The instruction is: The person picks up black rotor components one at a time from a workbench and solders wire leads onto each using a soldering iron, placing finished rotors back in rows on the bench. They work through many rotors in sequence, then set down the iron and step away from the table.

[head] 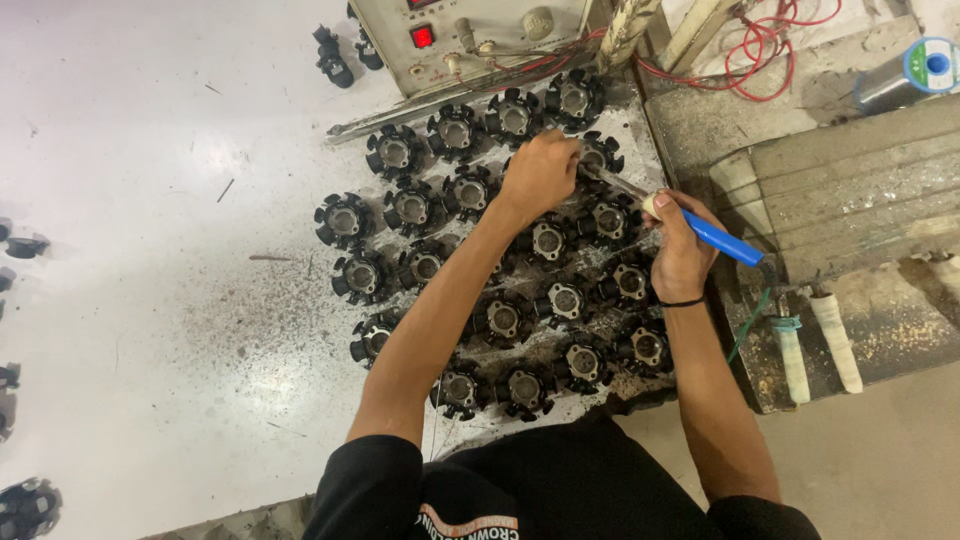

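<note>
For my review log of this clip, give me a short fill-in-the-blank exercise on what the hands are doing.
1. The right hand holds a soldering iron with a ____ handle.
2. The left hand rests on the black stator cores, which lie in ____.
3. The control box shows a lit ____ switch.
4. The right wrist wears a ____ band.

Missing words: blue; rows; red; black

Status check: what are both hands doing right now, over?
Left hand resting on black round motor stator. Right hand gripping blue-handled soldering iron, tip at that stator. Neighbouring stators crowd close.
</note>
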